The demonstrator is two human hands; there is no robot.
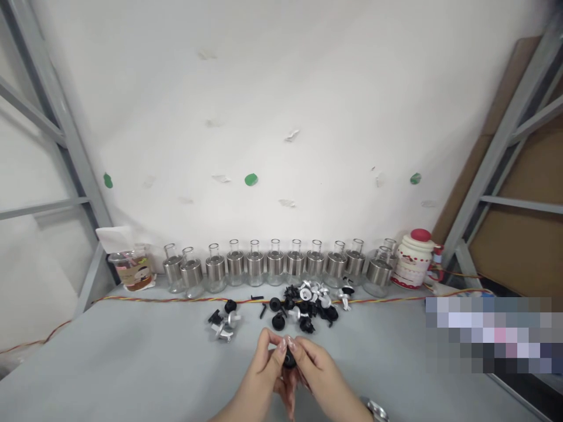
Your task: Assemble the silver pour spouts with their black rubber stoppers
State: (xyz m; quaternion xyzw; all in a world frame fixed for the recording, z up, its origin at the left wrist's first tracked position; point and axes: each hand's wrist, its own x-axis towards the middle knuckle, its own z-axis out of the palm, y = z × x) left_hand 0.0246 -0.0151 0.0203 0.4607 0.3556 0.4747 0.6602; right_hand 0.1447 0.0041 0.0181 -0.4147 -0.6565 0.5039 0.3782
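Near the front middle of the table, my left hand [267,364] and my right hand [315,368] meet around a small black round cap-like part [289,359]. Both thumbs press at its top edge, and the fingers curl about it from below, partly hidden. Just beyond my fingertips lies a loose pile of black and silvery parts [305,296], some with round flanges and spouts. A black round part [278,321] sits at its near edge. To the left is a smaller group with a silvery part [221,332] and black pieces.
Along the wall stands a row of several glass bottles [255,264] with metal sleeves. A red-and-yellow wire [176,300] runs in front of them. At the left is a plastic cup [134,272]; at the right, a white jar [411,261] with a red top. Metal frame posts [74,135] flank the table.
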